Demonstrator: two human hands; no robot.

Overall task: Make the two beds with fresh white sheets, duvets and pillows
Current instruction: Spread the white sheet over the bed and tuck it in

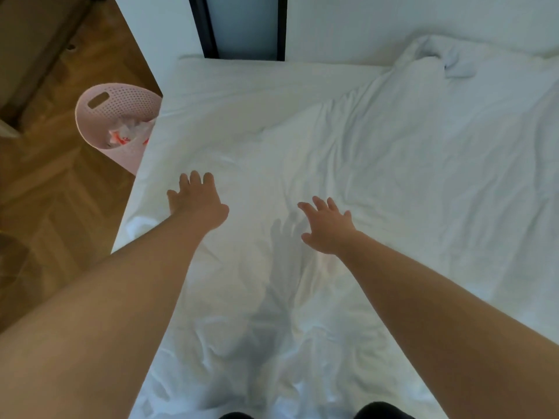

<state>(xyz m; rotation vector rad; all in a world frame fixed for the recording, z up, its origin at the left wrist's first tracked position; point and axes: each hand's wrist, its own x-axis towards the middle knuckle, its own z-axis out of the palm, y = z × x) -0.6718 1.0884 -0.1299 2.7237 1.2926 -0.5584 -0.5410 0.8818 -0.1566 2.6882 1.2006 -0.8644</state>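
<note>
A white duvet [378, 164] lies spread and wrinkled over the bed, its far corner bunched at the upper right. Bare white sheet [217, 83] shows along the bed's far left part. My left hand [196, 198] reaches out near the bed's left edge, fingers spread, low over the duvet. My right hand [328, 226] hovers over the middle of the duvet with fingers spread, and its shadow falls on the cloth just to its left. Neither hand holds anything. No pillow is in view.
A pink perforated basket [115, 113] with crumpled things inside stands on the wooden floor [54, 192] against the bed's left side. A white wall with a dark-framed panel [242, 25] runs behind the bed's head.
</note>
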